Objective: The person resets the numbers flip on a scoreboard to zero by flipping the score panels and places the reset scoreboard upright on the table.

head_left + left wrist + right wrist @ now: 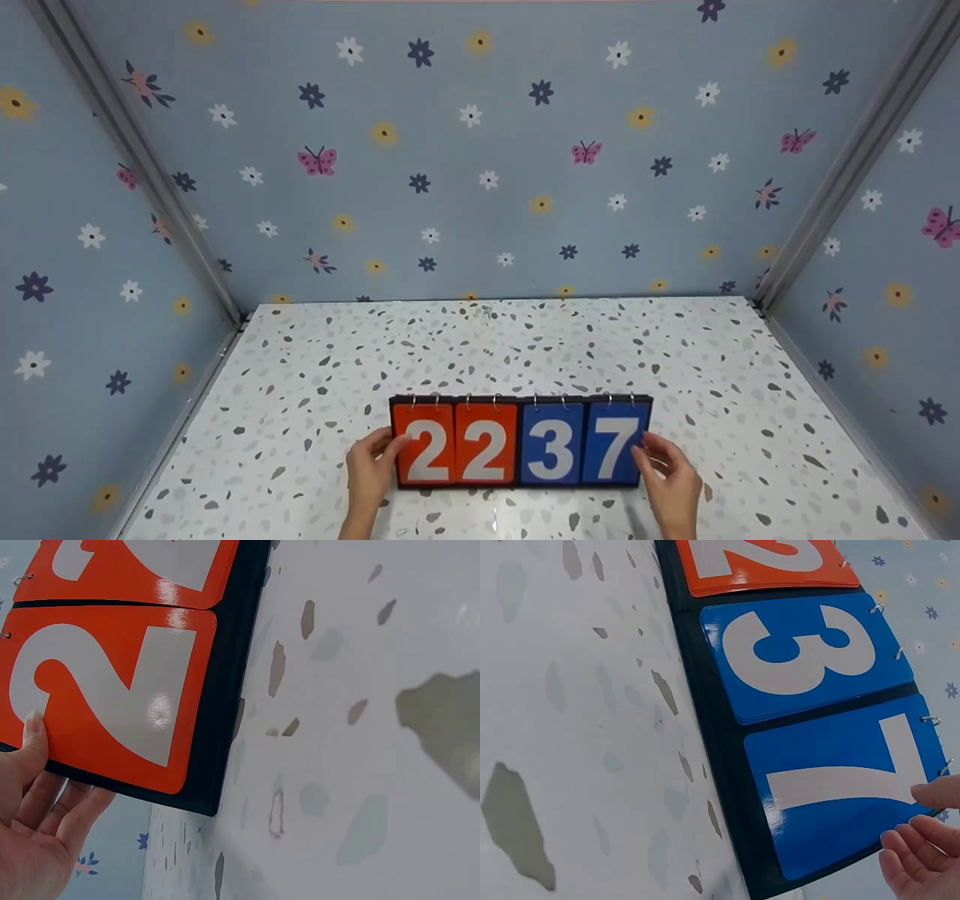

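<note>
A flip scoreboard point(519, 442) with a black backing stands near the table's front, facing me. Its two red cards point(487, 471) each read 2; the blue cards point(551, 471) beside them read 3 and 7. My left hand point(371, 465) grips the left edge, thumb on the first red card and fingers behind, as the left wrist view also shows. At the opposite edge, my right hand point(670, 476) pinches the board, its thumb on the 7 card point(840, 787). Metal rings point(930, 720) hold the cards along the top.
The speckled white table point(480, 345) spreads around the board. Blue flowered panels rise at the back point(480, 150), the left point(67, 315) and the right point(892, 322), with grey metal posts point(847, 150) at the corners.
</note>
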Motion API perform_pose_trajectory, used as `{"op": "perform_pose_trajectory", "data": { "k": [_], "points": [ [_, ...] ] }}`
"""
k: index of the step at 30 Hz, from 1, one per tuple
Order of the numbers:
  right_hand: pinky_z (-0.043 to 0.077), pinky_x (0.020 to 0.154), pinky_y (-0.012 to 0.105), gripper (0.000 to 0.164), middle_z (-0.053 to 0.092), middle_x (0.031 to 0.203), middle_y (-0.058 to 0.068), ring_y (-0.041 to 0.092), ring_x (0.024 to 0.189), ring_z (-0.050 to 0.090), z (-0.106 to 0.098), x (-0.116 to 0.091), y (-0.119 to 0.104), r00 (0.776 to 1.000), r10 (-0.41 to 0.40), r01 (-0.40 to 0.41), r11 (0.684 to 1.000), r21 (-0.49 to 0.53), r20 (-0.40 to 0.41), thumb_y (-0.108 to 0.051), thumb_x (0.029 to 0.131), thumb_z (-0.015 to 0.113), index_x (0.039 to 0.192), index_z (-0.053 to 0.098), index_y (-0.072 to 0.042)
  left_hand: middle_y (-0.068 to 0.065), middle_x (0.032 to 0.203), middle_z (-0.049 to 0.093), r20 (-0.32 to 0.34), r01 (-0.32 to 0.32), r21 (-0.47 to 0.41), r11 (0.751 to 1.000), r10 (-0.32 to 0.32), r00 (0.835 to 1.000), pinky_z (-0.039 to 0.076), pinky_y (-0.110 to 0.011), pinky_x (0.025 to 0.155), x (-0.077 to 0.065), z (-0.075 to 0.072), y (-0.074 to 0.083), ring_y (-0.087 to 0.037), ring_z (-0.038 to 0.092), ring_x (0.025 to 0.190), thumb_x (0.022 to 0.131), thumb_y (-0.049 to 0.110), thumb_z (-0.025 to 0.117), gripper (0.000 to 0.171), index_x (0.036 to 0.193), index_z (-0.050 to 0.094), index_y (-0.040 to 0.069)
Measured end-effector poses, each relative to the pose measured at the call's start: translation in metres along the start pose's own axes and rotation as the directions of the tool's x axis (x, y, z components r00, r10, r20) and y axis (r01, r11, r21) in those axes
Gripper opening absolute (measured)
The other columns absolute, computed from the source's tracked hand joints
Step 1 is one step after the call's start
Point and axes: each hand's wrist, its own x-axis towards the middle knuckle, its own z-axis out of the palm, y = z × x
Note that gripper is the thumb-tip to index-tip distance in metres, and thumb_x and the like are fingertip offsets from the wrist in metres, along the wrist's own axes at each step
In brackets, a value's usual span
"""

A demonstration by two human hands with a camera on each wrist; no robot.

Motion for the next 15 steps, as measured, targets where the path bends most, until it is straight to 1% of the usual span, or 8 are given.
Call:
{"op": "perform_pose_trajectory", "data": {
  "k": [2, 5, 7, 10, 14, 15],
  "points": [
    [0.047, 0.062, 0.011, 0.029, 0.064, 0.089, 0.015, 0.005, 0.073, 0.059, 0.007, 0.001, 0.027, 0.999, -0.025, 0.024, 0.999, -0.032, -0.03, -0.006, 0.073, 0.074, 0.098, 0.062, 0.004, -0.013, 0.085, 0.066, 0.008, 0.015, 0.004, 1.0, -0.015, 1.0, 0.05, -0.038, 0.077, 0.0, 0.0, 0.001, -0.025, 0.063, 0.082, 0.081, 0.016, 0.067, 0.024, 0.095, 0.067, -0.004],
    [0.046, 0.061, 0.01, 0.035, 0.064, 0.089, 0.006, 0.005, 0.074, 0.059, 0.015, 0.005, 0.066, 0.997, -0.031, 0.024, 0.994, -0.107, -0.069, -0.012, 0.071, 0.077, 0.102, 0.062, -0.005, -0.013, 0.085, 0.066, 0.012, 0.025, 0.002, 1.0, -0.025, 1.0, 0.05, -0.038, 0.077, 0.0, 0.001, 0.001, -0.025, 0.063, 0.082, 0.08, 0.016, 0.068, 0.025, 0.095, 0.067, -0.004],
    [0.046, 0.061, 0.009, 0.036, 0.063, 0.09, 0.005, 0.007, 0.074, 0.06, 0.02, 0.006, 0.076, 0.996, -0.024, 0.01, 0.988, -0.154, -0.085, -0.014, 0.071, 0.077, 0.102, 0.061, -0.008, -0.012, 0.085, 0.066, 0.012, 0.027, 0.004, 1.0, -0.027, 1.0, 0.05, -0.038, 0.077, 0.0, 0.001, 0.002, -0.025, 0.063, 0.082, 0.08, 0.016, 0.068, 0.025, 0.095, 0.067, -0.004],
    [0.046, 0.062, 0.009, 0.034, 0.063, 0.088, 0.003, 0.009, 0.075, 0.06, 0.023, 0.005, 0.08, 0.996, -0.011, -0.003, 0.989, -0.148, -0.088, -0.014, 0.07, 0.078, 0.099, 0.061, -0.01, -0.013, 0.084, 0.067, 0.006, 0.032, 0.003, 0.999, -0.032, 0.999, 0.05, -0.038, 0.076, 0.0, 0.0, 0.002, -0.025, 0.063, 0.082, 0.08, 0.016, 0.068, 0.024, 0.094, 0.067, -0.003],
    [0.047, 0.062, 0.012, 0.03, 0.064, 0.085, 0.002, 0.007, 0.073, 0.06, 0.026, 0.003, 0.074, 0.997, -0.002, -0.01, 0.99, -0.141, -0.083, -0.014, 0.069, 0.078, 0.094, 0.062, -0.01, -0.013, 0.085, 0.067, 0.003, 0.029, 0.006, 1.0, -0.03, 1.0, 0.05, -0.038, 0.075, 0.0, 0.0, 0.002, -0.026, 0.063, 0.083, 0.08, 0.017, 0.068, 0.025, 0.094, 0.067, -0.004],
    [0.049, 0.062, 0.014, 0.028, 0.064, 0.084, 0.003, 0.008, 0.072, 0.06, 0.023, 0.003, 0.064, 0.998, -0.011, 0.007, 0.997, -0.077, -0.057, -0.013, 0.07, 0.078, 0.093, 0.062, -0.009, -0.013, 0.085, 0.067, -0.002, 0.024, -0.002, 1.0, -0.024, 1.0, 0.05, -0.038, 0.075, 0.0, 0.0, 0.002, -0.026, 0.063, 0.082, 0.08, 0.016, 0.068, 0.024, 0.094, 0.067, -0.004]
  ]
}}
